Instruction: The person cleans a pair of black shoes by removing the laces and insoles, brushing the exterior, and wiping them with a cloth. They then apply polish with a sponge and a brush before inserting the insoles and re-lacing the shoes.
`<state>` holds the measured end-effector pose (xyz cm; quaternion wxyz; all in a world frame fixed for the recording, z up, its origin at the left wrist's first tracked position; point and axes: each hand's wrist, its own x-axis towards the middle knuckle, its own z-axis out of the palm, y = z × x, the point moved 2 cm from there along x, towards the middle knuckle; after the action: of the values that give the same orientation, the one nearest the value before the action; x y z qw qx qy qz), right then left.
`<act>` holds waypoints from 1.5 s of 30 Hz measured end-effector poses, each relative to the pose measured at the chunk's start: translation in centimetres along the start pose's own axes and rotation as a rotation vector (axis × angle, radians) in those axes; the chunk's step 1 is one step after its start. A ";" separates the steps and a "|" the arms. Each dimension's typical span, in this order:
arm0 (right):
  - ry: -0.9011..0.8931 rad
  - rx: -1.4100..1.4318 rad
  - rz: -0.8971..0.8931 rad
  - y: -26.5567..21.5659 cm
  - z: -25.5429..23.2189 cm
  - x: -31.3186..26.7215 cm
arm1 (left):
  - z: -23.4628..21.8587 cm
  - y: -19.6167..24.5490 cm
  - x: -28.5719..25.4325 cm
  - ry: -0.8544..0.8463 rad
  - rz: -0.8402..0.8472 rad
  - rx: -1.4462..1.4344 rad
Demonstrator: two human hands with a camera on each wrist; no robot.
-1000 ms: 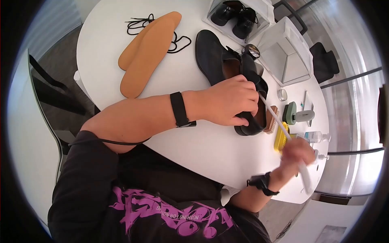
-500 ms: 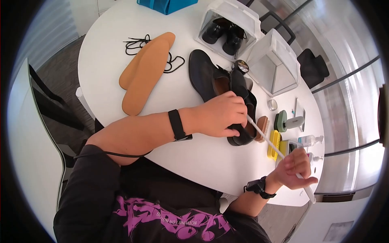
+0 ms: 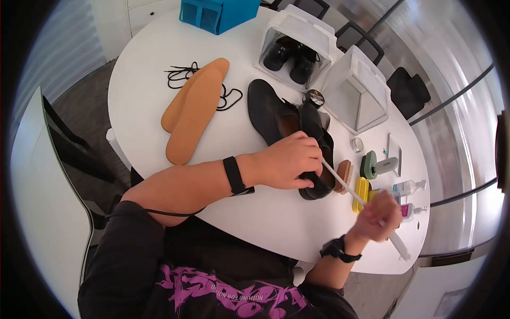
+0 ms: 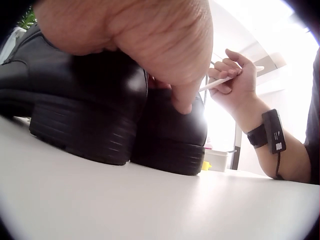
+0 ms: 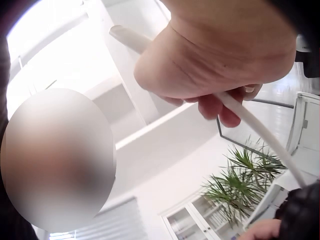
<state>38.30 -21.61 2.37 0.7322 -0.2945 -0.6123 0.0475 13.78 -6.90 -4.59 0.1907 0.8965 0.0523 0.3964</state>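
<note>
Two black shoes stand side by side, the farther one [image 3: 261, 109] and the nearer one [image 3: 328, 181]. My left hand [image 3: 291, 162] lies over their heel ends, thumb bent down at the nearer shoe; in the left wrist view the left hand [image 4: 150, 37] grips the backs above both heels [image 4: 82, 132]. My right hand [image 3: 378, 218] is curled round a long white stick [image 3: 342, 183] that slants down to the shoes beside my left fingers. The right wrist view shows that hand [image 5: 220, 55] round the stick [image 5: 262, 130]; its far end is hidden.
Tan insoles [image 3: 196, 114] and black laces [image 3: 230, 99] lie left of the shoes. Beyond are clear boxes [image 3: 357, 90], one holding black shoes, and a blue bag [image 3: 234, 15]. Brushes [image 3: 361, 194], tins [image 3: 356, 144] and pump bottles [image 3: 406, 187] stand right.
The head view has shifted, bringing the blue bag into sight. My right hand has turned on the stick and moved slightly. My left hand keeps its hold on the shoes.
</note>
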 end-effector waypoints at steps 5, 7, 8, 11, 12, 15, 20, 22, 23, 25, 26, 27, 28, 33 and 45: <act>0.151 0.296 0.089 0.5 -1.4 0.4 | -0.2 0.1 0.0 -0.012 -0.005 0.004; 0.100 -0.001 0.179 1.9 -1.0 -0.1 | -0.3 0.3 0.3 -0.032 0.004 0.004; 0.016 -0.211 0.249 1.8 1.6 0.0 | -0.4 0.3 0.4 -0.033 -0.009 0.007; -0.056 -0.420 0.364 1.8 2.9 -0.6 | -0.5 0.6 0.5 -0.051 -0.013 0.016; -0.082 -0.412 0.401 2.0 2.4 -0.8 | -0.5 0.6 0.7 -0.034 -0.023 0.029; 0.201 0.085 0.221 1.5 -1.7 0.0 | -0.7 0.7 0.8 -0.023 -0.010 0.028; 0.238 0.486 0.280 1.2 -4.0 0.9 | -0.6 0.8 0.9 -0.038 -0.009 0.029; 0.279 0.300 0.315 2.3 -3.3 0.4 | -0.7 0.8 1.1 -0.048 -0.015 0.043; 0.162 0.142 0.365 2.4 -2.0 0.3 | -0.7 0.9 1.2 -0.065 -0.006 0.044; 0.069 -0.096 0.414 3.1 1.4 -0.3 | -0.7 1.0 1.2 -0.059 -0.027 0.050; 0.084 -0.101 0.412 3.0 2.3 -0.5 | -0.6 1.1 1.2 -0.071 -0.017 0.046; -0.015 -0.214 0.376 2.8 3.3 -0.4 | -0.7 1.1 1.3 -0.069 -0.025 0.053; -0.120 -0.326 0.338 2.8 3.8 -0.3 | -0.8 1.1 1.4 -0.063 -0.035 0.063; 0.154 0.354 0.221 2.4 -2.3 -0.2 | -0.6 0.9 1.2 -0.036 -0.021 0.045; -0.146 -0.079 0.265 2.0 1.5 -0.6 | -0.7 0.9 1.4 -0.053 -0.034 0.080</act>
<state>37.35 -19.64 0.96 0.6610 -0.3970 -0.6210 0.1410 14.15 -7.23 -2.85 0.1628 0.9127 0.0780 0.3667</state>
